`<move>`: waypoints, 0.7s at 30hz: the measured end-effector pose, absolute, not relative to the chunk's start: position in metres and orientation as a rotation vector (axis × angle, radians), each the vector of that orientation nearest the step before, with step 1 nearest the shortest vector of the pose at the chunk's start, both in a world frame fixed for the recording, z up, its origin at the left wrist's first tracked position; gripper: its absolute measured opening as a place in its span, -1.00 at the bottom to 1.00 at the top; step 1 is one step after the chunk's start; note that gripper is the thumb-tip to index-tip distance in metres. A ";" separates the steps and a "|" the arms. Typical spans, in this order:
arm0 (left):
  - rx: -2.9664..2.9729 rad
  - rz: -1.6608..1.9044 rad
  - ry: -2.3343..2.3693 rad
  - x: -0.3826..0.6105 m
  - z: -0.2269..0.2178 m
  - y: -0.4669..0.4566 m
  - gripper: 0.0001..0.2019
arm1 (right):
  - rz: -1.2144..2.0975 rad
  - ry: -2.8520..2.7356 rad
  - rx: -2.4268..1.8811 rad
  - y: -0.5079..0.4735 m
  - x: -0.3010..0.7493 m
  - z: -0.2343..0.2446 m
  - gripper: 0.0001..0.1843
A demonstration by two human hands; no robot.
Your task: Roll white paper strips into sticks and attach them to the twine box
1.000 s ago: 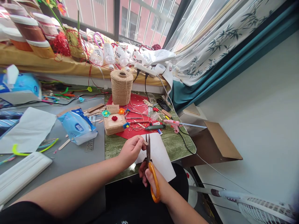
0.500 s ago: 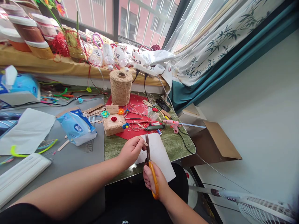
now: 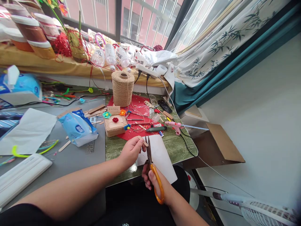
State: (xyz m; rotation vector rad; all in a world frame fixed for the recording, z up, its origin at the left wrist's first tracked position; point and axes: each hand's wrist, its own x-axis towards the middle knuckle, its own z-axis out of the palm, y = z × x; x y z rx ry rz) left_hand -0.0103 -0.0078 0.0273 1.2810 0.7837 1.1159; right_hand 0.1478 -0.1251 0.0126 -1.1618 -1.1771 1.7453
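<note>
Between the fingertips of my left hand (image 3: 132, 150) is a short wooden craft stick (image 3: 145, 143), its rounded end beside the scissor blades. My right hand (image 3: 151, 177) grips orange-handled scissors (image 3: 159, 185), whose blades point away from me and are parted slightly. Both hands are over a white sheet (image 3: 162, 157) at the table's front edge. Beyond them sits a twine-wrapped box (image 3: 115, 127) with teal, red, orange and blue flowers on it. Part of the stick is hidden by my left fingers.
A twine spool (image 3: 122, 89) stands behind the box on red paper (image 3: 138, 108). To the right lie a pink glue gun (image 3: 175, 125) and a dark green cutter (image 3: 157, 128). A blue tissue pack (image 3: 78, 127) is at left. An open cardboard box (image 3: 223, 142) stands beyond the right edge.
The scissor blades have parted from nearly closed, and the handles have spread in my right hand. My left hand keeps its pinch on the stick, almost unmoved.
</note>
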 end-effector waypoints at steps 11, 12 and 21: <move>1.321 1.065 0.839 -0.010 0.024 -0.006 -0.61 | 1.817 -1.022 -1.282 -0.124 0.146 0.013 -0.42; 1.319 1.067 0.839 -0.009 0.024 -0.007 -0.61 | 1.820 -1.009 -1.284 -0.125 0.145 0.012 -0.44; 1.310 1.082 0.834 -0.010 0.024 -0.007 -0.63 | 1.807 -0.960 -1.344 -0.124 0.144 0.017 -0.47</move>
